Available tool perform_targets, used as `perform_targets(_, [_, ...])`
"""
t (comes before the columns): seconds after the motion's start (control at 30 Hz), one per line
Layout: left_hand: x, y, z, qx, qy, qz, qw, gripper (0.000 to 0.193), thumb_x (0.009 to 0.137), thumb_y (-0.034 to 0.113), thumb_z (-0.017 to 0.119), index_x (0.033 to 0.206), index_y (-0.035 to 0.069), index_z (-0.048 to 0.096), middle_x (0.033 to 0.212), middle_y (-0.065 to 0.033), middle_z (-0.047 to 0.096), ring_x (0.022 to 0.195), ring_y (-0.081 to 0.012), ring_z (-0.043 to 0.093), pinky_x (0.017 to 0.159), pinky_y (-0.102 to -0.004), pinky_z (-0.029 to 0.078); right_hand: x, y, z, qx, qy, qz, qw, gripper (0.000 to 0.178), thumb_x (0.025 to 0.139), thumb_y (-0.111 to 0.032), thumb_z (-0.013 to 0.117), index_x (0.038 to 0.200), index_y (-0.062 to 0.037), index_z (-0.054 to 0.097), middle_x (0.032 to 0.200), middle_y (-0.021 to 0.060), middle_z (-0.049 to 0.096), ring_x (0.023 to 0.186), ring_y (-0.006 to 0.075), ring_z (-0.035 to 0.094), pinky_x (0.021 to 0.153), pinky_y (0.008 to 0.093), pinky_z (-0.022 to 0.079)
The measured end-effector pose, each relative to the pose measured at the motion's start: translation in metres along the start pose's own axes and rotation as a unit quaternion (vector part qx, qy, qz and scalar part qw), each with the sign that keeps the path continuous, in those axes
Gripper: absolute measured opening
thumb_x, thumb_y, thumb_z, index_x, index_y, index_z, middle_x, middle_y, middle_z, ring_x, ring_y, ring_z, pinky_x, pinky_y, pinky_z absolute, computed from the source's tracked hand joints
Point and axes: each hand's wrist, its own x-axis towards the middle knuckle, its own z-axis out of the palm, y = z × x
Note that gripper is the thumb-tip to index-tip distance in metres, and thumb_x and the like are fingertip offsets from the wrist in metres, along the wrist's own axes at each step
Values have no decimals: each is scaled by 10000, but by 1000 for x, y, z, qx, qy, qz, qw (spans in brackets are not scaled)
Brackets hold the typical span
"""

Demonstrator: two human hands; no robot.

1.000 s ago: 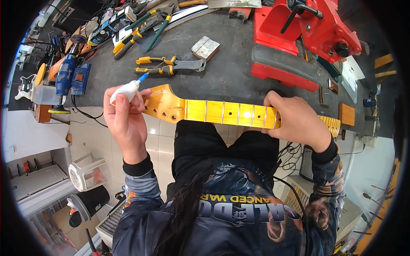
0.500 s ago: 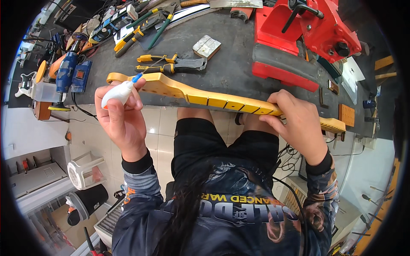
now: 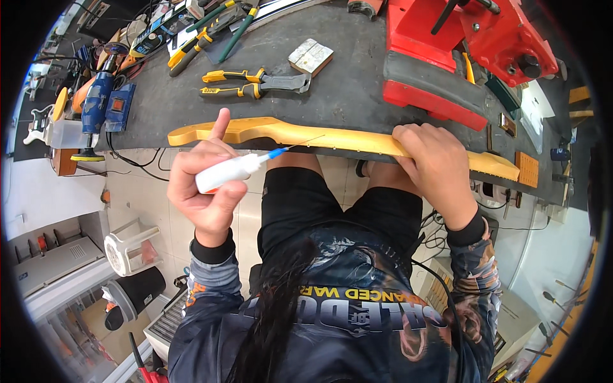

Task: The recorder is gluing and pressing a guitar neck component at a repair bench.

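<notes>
Yellow-lacquered wood: the guitar neck [image 3: 332, 137] lies turned on its side along the near edge of the dark desk [image 3: 357, 89], headstock at the left, heel at the right, its narrow edge facing up. Far left on the desk, a blue power tool [image 3: 96, 105] stands beside a yellow disc. The left hand [image 3: 207, 185] is closed around a small white glue bottle [image 3: 227, 172], index finger raised; the bottle's blue nozzle carries a thin needle tip reaching the neck's edge near mid-length. Behind the neck lie yellow-handled pliers [image 3: 255, 83] and a small grey block [image 3: 311, 56]. The right hand [image 3: 434, 166] grips down over the neck, fingers wrapped on its top edge. A red vise [image 3: 460, 51] sits at the right rear. Contents of the bottle: cannot tell.
</notes>
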Motion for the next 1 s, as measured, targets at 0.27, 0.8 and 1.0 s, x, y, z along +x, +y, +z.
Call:
perform_targets(0.27, [-6,-8,-1,13,-55,1,998,358,914,179,974,1093,22,705,873,-85,759,809,-185,721,1323,-771,323,1,4,6,-14,4,-2,1000,346,887,-140,840,1186,-125,666,999,21,696,920,251,699,799,418,565])
perform_targets(0.8, [2,-8,3,93,-106,13,990,366,827,119,1014,1039,2,740,859,-116,785,797,-209,755,1267,-738,441,-1,6,12,-3,2,16,1000,367,863,-158,867,1171,-143,668,1012,9,691,945,245,714,785,419,586])
perform_targets(1.0, [5,-7,2,131,-127,25,983,382,823,139,1027,1028,4,733,849,-118,784,791,-229,757,1247,-729,474,-1,6,11,-3,-2,20,1000,365,862,-164,869,1162,-142,662,1002,10,691,937,248,716,773,418,588])
